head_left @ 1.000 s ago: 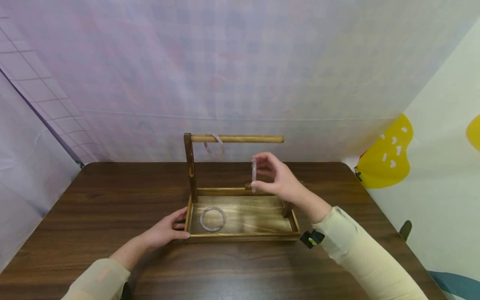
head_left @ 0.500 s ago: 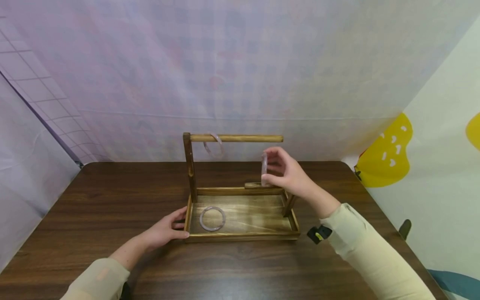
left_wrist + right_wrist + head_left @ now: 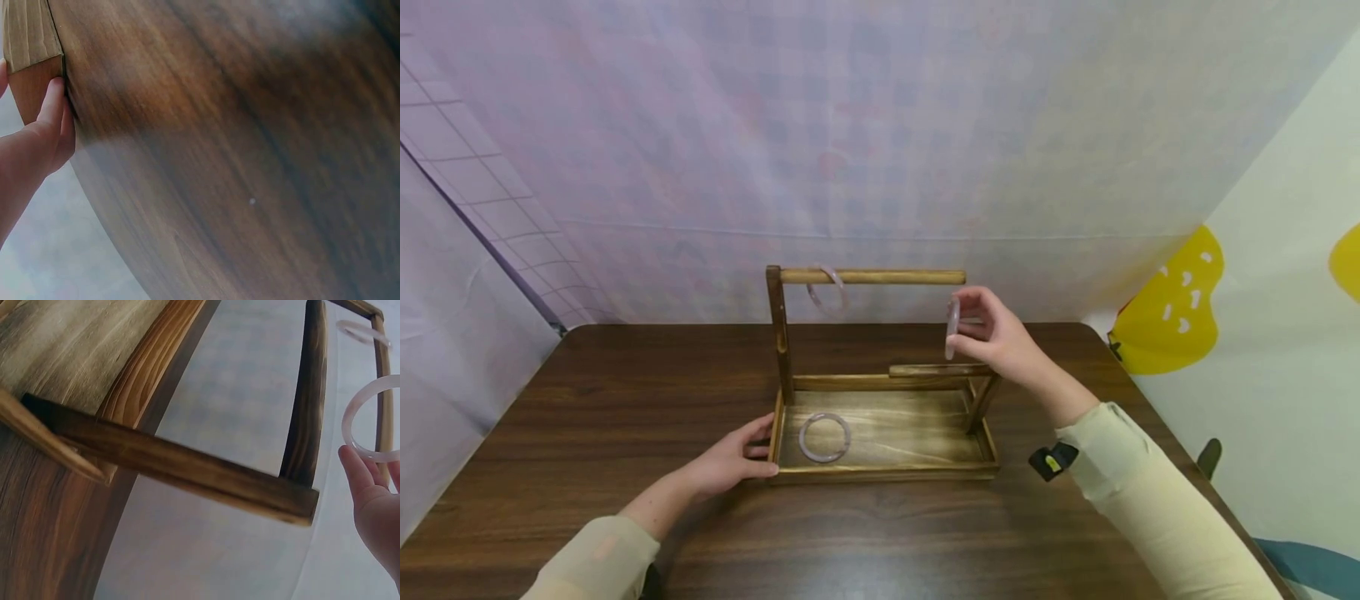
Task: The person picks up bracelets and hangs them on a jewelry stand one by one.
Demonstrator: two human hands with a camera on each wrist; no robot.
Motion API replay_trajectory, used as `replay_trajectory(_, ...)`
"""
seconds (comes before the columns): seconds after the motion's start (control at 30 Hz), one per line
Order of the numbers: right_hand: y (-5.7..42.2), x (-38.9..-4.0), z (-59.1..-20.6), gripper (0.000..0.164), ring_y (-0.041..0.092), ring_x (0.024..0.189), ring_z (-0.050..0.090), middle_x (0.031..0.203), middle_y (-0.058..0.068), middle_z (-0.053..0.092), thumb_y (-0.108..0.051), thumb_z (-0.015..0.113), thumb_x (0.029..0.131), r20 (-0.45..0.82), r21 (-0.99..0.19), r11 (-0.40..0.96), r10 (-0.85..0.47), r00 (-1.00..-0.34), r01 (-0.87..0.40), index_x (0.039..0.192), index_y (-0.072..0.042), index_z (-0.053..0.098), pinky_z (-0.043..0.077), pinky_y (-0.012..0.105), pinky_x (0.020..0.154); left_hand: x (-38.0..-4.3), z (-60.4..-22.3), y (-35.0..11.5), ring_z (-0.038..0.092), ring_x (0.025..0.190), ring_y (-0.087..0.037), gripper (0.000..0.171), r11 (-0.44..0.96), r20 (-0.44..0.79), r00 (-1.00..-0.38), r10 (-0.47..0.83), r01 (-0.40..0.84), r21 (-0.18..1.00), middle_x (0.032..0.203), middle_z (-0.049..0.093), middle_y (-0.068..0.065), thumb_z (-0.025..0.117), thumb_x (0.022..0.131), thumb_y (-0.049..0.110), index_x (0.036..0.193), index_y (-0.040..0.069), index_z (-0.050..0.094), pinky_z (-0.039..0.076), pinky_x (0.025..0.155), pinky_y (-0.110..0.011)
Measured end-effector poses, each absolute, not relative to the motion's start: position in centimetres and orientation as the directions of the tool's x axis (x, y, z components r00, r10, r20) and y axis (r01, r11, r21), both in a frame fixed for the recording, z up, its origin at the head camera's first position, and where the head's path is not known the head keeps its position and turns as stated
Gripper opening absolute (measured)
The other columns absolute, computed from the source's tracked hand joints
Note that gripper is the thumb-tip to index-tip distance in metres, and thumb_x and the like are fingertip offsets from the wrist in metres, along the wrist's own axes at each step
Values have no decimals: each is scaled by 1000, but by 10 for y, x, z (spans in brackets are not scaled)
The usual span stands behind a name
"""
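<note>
Bangle (image 3: 952,330) pinched upright by raised right grip (image 3: 1000,336), higher and further right than earlier; left grip (image 3: 730,461), uncurled, touches tray (image 3: 887,475)

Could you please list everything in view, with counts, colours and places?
Wood-grain table: 1, dark brown, across the foreground.
Rectangular wooden tray stand: 1, brown, on the table.
Translucent round hanging bangle: 1, pale lilac, around the stand's upper bar.
Matching lying bangle: 1, pale lilac, in the tray's left part.
Matching held bangle: 1, pale lilac, in the right hand.
Faintly checked cloth backdrop: 1, pale lilac, behind the table.
Printed sheet: 1, white with yellow figures, far right.
Black wrist device: 1, by the right sleeve.
Sleeves: 2, pale cream, on both forearms.
Hands: 2; left hand holding the tray's left end.
</note>
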State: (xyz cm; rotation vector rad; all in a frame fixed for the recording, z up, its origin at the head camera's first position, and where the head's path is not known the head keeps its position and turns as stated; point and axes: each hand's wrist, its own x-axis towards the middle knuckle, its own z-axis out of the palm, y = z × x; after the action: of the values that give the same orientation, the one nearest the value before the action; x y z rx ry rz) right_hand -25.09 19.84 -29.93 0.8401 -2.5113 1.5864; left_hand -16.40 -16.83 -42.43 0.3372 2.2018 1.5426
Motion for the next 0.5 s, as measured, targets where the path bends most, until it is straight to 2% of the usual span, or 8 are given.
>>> replay_trajectory(0.2,206,-256,-300,51,5,99,56,114,10,50,9,63,81,326,-835,317,-375,-868,-450,126,13,37,48,16,90,-165,-425,-169,37,126,-52,85,366,-210,-879,429,-44,929,142,25,-38,66,86,7,146,-10,8,47,95,-48)
replay_trajectory(0.5,214,-262,-300,50,0,99,53,116,17,49,5,61,85,307,-837,350,-338,-890,-422,128,12,35,45,12,89,-164,-424,-169,37,126,-52,85,366,-210,-878,431,-43,930,142,25,-38,66,86,7,146,-10,7,47,95,-47)
